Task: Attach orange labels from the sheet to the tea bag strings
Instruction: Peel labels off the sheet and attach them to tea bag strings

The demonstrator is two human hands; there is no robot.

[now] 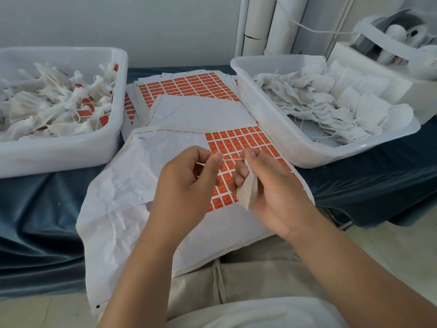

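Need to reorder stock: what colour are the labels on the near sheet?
Orange labels, white gaps between; clearest in the head view.

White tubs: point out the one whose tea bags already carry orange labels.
The left tub: orange labels show among its tea bags. The right tub holds only plain white bags with bare strings.

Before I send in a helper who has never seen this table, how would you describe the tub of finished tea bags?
On the blue-covered table, two white tubs flank the label sheets. It is the left tub. Its tea bags carry orange labels; those in the right tub are bare white.
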